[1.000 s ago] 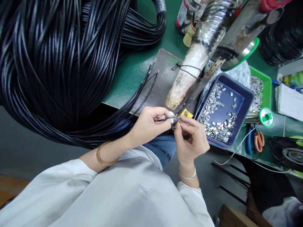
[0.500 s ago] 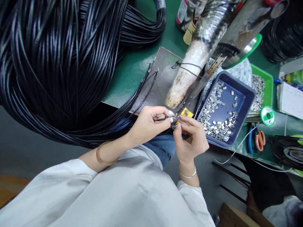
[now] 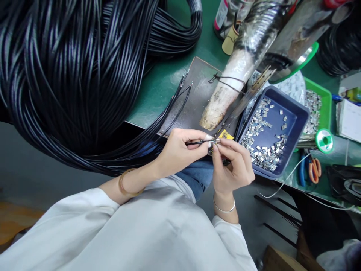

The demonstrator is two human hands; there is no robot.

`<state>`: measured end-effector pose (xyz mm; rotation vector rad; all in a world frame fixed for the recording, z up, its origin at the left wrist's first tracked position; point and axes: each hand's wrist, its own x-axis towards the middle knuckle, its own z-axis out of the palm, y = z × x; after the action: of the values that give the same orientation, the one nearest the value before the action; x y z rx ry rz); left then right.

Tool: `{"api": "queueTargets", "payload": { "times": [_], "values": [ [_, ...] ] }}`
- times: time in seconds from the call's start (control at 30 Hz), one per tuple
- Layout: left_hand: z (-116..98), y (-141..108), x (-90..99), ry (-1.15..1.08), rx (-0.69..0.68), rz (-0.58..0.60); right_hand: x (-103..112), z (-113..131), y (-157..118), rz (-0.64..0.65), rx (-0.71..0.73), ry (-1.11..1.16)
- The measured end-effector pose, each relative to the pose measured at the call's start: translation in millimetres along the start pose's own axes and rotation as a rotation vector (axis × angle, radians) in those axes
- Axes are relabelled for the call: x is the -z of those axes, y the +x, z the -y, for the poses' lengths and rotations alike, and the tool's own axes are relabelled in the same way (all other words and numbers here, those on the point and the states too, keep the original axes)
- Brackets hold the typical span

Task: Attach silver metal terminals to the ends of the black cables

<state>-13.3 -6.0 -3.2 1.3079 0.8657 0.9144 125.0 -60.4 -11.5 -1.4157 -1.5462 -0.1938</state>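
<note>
My left hand (image 3: 188, 148) is closed in a pinch on a thin black cable (image 3: 194, 142), with the cable's end pointing right. My right hand (image 3: 232, 162) is closed too, its thumb and fingertips around a small metal connector (image 3: 217, 140) at that cable end. The fingertips of both hands almost meet, and they hide part of the joint. Just behind the right fingers lies a yellow piece (image 3: 226, 134). To the right of my right hand, a blue tray (image 3: 295, 109) holds many small silver metal pieces (image 3: 265, 157).
Large bundles of black cable (image 3: 70, 75) cover the left. A brown board (image 3: 194, 90) carries loose cable ends and a white wrapped tube (image 3: 222, 94). Farther right are a green tray (image 3: 325, 98), a solder spool (image 3: 324, 140) and pliers (image 3: 314, 170). A person's dark-clothed leg shows at lower right.
My right fingers have closed in on the cable end, and the metal connector now lines up with the cable. The whole view has shifted slightly, so things appear a little farther right.
</note>
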Motion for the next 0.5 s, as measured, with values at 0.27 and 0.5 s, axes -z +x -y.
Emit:
{"api": "queueTargets", "payload": {
  "times": [0.27,0.5],
  "values": [
    [-5.4,7.1,3.4,-0.095,0.08,0.055,0.9,1.0,-2.8,0.001,0.031,0.043],
    [-3.2,8.9,4.5,-0.12,0.149,0.102,2.0,-2.1,-5.7,0.022,0.042,0.019]
  ]
}}
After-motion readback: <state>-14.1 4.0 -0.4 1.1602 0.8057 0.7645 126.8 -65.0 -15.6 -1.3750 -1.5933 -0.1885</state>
